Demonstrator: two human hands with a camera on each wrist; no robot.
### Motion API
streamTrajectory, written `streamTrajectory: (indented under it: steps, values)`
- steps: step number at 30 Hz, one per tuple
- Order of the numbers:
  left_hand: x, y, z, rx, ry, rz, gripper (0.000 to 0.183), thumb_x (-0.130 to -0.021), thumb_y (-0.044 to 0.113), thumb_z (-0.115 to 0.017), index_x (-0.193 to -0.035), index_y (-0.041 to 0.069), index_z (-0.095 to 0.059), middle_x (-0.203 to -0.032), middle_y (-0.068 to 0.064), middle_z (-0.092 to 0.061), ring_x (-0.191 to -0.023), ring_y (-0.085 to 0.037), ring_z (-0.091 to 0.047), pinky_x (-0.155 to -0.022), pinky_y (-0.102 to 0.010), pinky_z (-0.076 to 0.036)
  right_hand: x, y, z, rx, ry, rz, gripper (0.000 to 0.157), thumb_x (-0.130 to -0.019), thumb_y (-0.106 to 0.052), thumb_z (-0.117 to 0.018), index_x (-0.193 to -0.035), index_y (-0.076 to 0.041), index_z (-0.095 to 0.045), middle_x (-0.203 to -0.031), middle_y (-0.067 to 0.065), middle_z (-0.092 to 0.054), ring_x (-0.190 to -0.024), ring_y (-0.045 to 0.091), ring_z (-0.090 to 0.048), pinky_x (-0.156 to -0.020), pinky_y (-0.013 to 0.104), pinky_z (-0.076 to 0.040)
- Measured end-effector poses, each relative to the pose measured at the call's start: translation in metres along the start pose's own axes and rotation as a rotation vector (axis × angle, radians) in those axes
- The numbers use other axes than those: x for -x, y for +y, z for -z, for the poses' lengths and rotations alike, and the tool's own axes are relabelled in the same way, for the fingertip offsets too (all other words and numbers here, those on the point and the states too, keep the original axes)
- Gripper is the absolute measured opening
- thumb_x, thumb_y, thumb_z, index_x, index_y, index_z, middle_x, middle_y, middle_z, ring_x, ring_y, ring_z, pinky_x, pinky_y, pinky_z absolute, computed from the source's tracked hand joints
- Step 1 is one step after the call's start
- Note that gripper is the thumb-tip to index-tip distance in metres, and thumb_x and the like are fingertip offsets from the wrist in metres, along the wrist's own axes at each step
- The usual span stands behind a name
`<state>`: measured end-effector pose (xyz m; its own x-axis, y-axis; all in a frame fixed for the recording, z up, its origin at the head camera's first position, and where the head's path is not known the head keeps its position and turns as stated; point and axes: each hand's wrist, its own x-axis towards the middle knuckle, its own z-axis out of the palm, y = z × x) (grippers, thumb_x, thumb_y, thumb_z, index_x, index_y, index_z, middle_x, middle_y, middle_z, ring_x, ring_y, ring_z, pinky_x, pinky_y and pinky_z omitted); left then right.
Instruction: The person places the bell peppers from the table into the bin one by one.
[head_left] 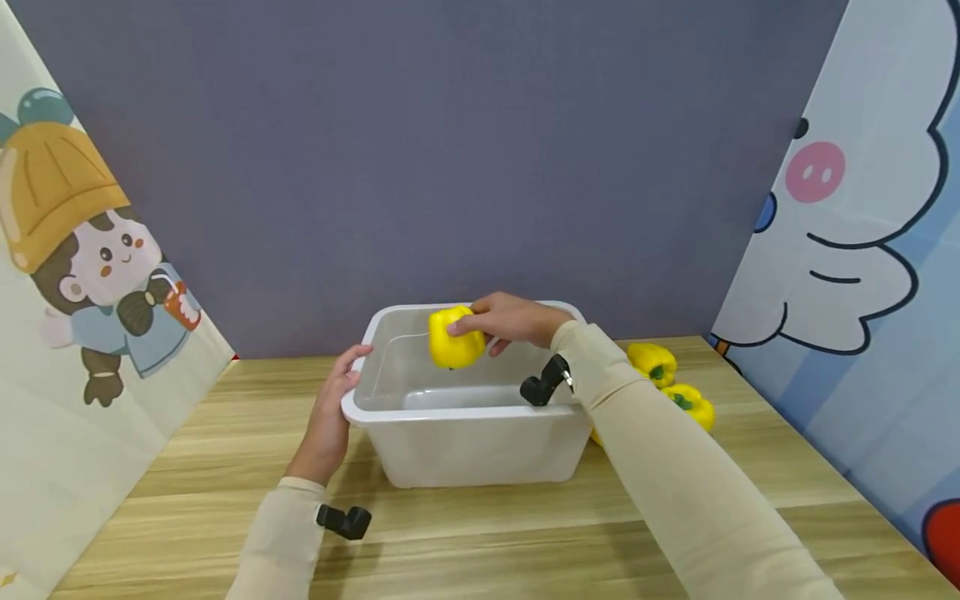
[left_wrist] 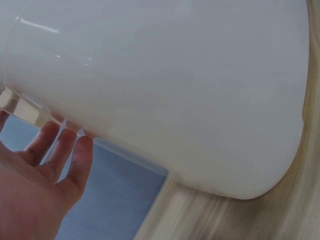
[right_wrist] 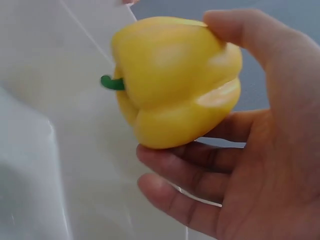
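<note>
A white plastic bin [head_left: 480, 450] stands on the wooden table. At its left side my left hand [head_left: 335, 408] grips the rim; in the left wrist view, the bent fingers [left_wrist: 80, 162] touch the rim's underside. Over the bin's opening, my right hand [head_left: 517, 319] holds a yellow bell pepper [head_left: 456, 337] between thumb and fingers. The right wrist view shows this pepper [right_wrist: 175, 82] on its side, its green stem turned away from the palm. The part of the bin floor that shows holds nothing; my right forearm hides some of the bin's right side.
To the right of the bin lie more yellow bell peppers [head_left: 651, 363], one of them [head_left: 692, 406] nearer me, and a sliver of yellow shows beside my right sleeve. A grey panel [head_left: 480, 158] rises behind the bin, with cartoon-printed panels on both sides.
</note>
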<state>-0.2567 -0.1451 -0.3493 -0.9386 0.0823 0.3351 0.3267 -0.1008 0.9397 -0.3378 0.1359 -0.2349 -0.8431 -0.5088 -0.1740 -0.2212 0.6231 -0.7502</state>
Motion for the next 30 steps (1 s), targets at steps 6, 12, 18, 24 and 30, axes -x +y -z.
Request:
streamTrajectory:
  steps: [6, 12, 18, 24, 30]
  values:
    - [0.0005, 0.0012, -0.0013, -0.005, 0.004, -0.006, 0.044, -0.103, 0.023, -0.035, -0.143, 0.008, -0.043, -0.127, -0.018, -0.049, -0.106, -0.022, -0.055, -0.084, -0.031, -0.047, -0.0021, 0.001, -0.0008, 0.026, -0.025, -0.006, 0.05, -0.087, -0.057, -0.066, -0.115, -0.015, -0.067, -0.108, 0.007, -0.063, -0.1, 0.023, -0.058, -0.082, 0.036, -0.055]
    - [0.0004, 0.0025, -0.0023, 0.002, 0.001, -0.012, 0.042, -0.103, 0.023, -0.035, -0.142, 0.01, -0.044, -0.126, -0.016, -0.05, -0.106, -0.022, -0.054, -0.085, -0.031, -0.046, -0.0036, 0.0002, -0.0013, 0.054, -0.045, -0.013, 0.052, -0.087, -0.057, -0.066, -0.12, -0.017, -0.067, -0.111, 0.005, -0.064, -0.104, 0.023, -0.058, -0.083, 0.037, -0.055]
    - [0.001, 0.0027, -0.0015, 0.002, 0.003, -0.01, 0.041, -0.103, 0.023, -0.035, -0.141, 0.012, -0.045, -0.125, -0.017, -0.05, -0.106, -0.023, -0.054, -0.085, -0.031, -0.046, -0.005, -0.0015, -0.0026, 0.096, -0.053, -0.021, 0.055, -0.085, -0.058, -0.067, -0.122, -0.017, -0.066, -0.112, 0.003, -0.064, -0.105, 0.022, -0.058, -0.082, 0.036, -0.055]
    - [0.001, 0.0019, -0.0011, -0.001, 0.005, -0.001, 0.042, -0.103, 0.023, -0.035, -0.142, 0.01, -0.044, -0.127, -0.017, -0.049, -0.107, -0.023, -0.053, -0.086, -0.033, -0.047, -0.0078, -0.0025, -0.0045, 0.144, -0.058, -0.02, 0.056, -0.085, -0.059, -0.066, -0.121, -0.017, -0.065, -0.111, 0.002, -0.064, -0.104, 0.021, -0.058, -0.083, 0.036, -0.054]
    - [0.001, 0.0016, -0.0019, -0.006, 0.005, 0.015, 0.045, -0.103, 0.023, -0.035, -0.144, 0.007, -0.041, -0.128, -0.02, -0.048, -0.107, -0.024, -0.053, -0.086, -0.034, -0.047, -0.0076, -0.0003, -0.0061, 0.14, -0.044, -0.019, 0.055, -0.085, -0.057, -0.067, -0.122, -0.016, -0.065, -0.11, 0.003, -0.064, -0.103, 0.021, -0.058, -0.082, 0.037, -0.055]
